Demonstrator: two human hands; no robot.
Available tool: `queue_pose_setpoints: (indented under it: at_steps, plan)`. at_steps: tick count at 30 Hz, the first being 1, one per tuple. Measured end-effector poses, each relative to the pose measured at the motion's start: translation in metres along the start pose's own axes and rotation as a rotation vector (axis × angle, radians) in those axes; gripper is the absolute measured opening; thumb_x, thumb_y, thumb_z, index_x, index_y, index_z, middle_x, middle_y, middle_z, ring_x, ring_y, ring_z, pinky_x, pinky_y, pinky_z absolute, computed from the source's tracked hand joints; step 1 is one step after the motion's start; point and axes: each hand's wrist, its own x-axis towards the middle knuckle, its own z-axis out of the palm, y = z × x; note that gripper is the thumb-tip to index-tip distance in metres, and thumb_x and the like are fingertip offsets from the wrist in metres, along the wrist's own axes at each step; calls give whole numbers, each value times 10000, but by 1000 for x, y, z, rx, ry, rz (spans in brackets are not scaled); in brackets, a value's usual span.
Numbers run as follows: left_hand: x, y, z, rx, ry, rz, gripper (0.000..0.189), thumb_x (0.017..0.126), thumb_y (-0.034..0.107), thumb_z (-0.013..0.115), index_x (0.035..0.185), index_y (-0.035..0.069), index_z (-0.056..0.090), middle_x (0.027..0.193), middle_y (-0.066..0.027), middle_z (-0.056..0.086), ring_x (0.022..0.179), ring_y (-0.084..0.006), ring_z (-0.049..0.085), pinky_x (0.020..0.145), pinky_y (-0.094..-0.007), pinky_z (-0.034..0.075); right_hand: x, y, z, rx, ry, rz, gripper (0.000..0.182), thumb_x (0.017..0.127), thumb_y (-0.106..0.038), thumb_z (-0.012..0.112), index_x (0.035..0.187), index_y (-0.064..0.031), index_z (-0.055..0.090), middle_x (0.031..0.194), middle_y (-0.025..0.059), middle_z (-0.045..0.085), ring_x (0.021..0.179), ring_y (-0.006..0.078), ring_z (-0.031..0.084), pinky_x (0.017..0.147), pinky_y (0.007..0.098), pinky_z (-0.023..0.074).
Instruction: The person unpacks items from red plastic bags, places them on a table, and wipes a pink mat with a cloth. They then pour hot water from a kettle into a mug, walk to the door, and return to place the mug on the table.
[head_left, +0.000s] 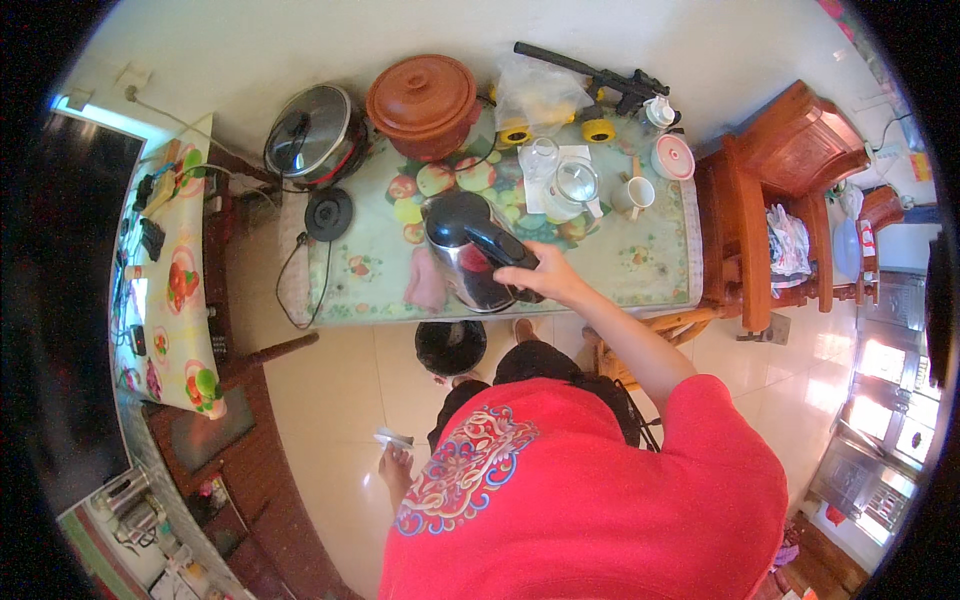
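Note:
My right hand (546, 271) grips the black handle of a stainless-steel electric kettle (457, 271) at the front of the table. Its black lid is shut; whether the kettle rests on the table or hangs just above it, I cannot tell. A pink cloth (426, 281) lies left of the kettle. Farther left sits the round black kettle base (328, 214) with its cord. Low at my left side, away from the table, my left hand (396, 465) holds a small whitish object (394, 438), too unclear to name.
A cloth-covered table (360, 289) bears an electric pan (309, 135), a clay pot (420, 105), a glass jug (574, 187), a mug (634, 195), a lidded tub (673, 157) and a toy gun (600, 75). A black bin (450, 348) stands below the front edge. A wooden chair (750, 225) is right.

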Motion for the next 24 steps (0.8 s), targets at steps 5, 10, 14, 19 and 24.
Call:
queue_pose_setpoints:
  at_steps: [5, 10, 14, 19, 24]
  plan:
    - [33, -54, -55, -55, 84, -68, 275, 773, 299, 589, 901, 68, 515, 761, -36, 530, 615, -162, 512, 508, -293, 428, -9, -8, -25, -239, 130, -67, 535, 564, -289, 730, 962, 20, 551, 826, 108, 594, 753, 184, 557, 705, 297, 441]
    - [23, -68, -44, -12, 83, -53, 292, 763, 293, 600, 907, 51, 522, 748, -45, 531, 623, -156, 515, 512, -286, 441, -34, -57, -92, -590, 287, -240, 404, 625, -165, 713, 966, -44, 534, 825, 63, 587, 747, 134, 551, 699, 277, 447]
    - [-3, -50, -9, 120, 38, 136, 320, 750, 282, 616, 926, 34, 517, 766, -61, 532, 641, -158, 523, 528, -278, 462, -29, -84, -141, -730, 239, -121, 396, 626, -179, 714, 961, -55, 545, 855, 93, 603, 795, 153, 570, 727, 283, 446]
    - [-3, -32, 11, -24, 196, -16, 349, 745, 285, 622, 947, 28, 500, 795, -72, 530, 670, -165, 534, 545, -279, 478, 4, -83, -198, -942, 107, -131, 422, 640, -199, 695, 1010, -50, 559, 859, 127, 607, 789, 188, 588, 731, 289, 448]
    - [-9, -38, -2, 22, 207, 3, 372, 758, 306, 606, 970, 21, 494, 827, -80, 530, 680, -174, 535, 569, -277, 484, 51, -96, -204, -1077, -81, -44, 434, 661, -191, 670, 1024, 19, 556, 821, 145, 614, 689, 174, 583, 651, 280, 471]
